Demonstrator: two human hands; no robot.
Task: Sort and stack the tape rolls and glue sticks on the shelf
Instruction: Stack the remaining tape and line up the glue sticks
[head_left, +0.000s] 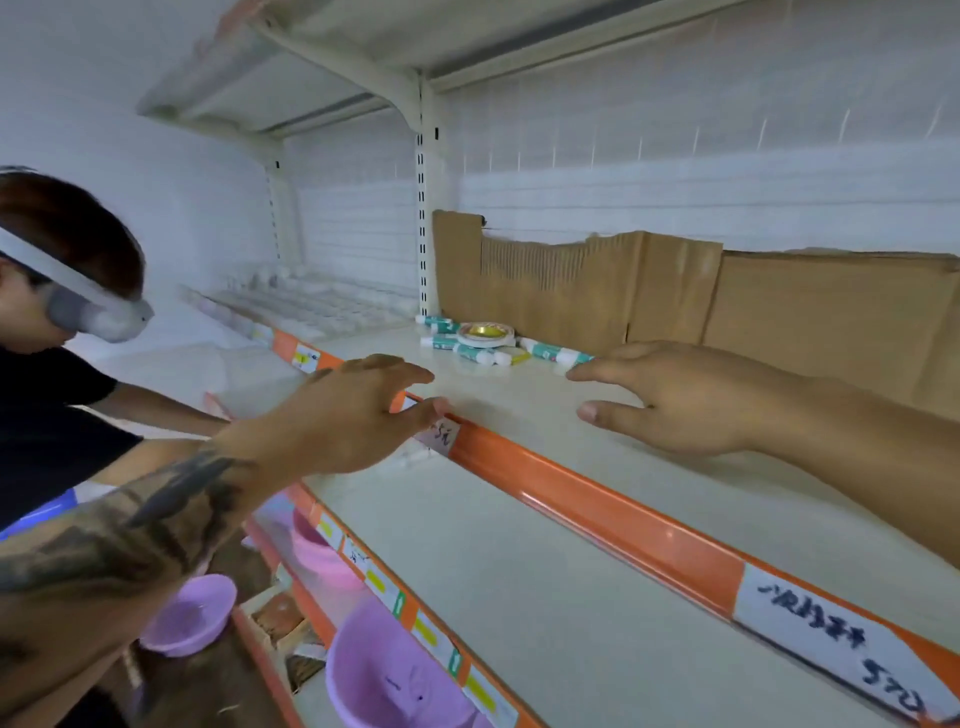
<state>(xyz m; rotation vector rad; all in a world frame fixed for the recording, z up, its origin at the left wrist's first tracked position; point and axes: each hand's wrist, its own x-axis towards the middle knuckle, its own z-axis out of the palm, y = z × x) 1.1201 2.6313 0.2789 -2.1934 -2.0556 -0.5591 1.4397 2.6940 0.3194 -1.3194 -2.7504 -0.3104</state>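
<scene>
A small pile lies at the back of the cream shelf (519, 410): a flat tape roll (485, 333) with a gold centre rests on several white and teal glue sticks (553, 354). My right hand (675, 400) hovers over the shelf with its fingers stretched toward the pile, the fingertips just short of the nearest glue stick, holding nothing. At the shelf's orange front edge, my left hand (353, 410) is spread with relaxed fingers and also holds nothing; its thumb is near a price label.
Torn cardboard (675, 291) lines the back of the shelf behind the pile. Another person (57, 332) wearing a headset stands at the left. Purple plastic bowls (384, 670) sit on lower shelves. White items (311, 306) fill the neighbouring shelf bay.
</scene>
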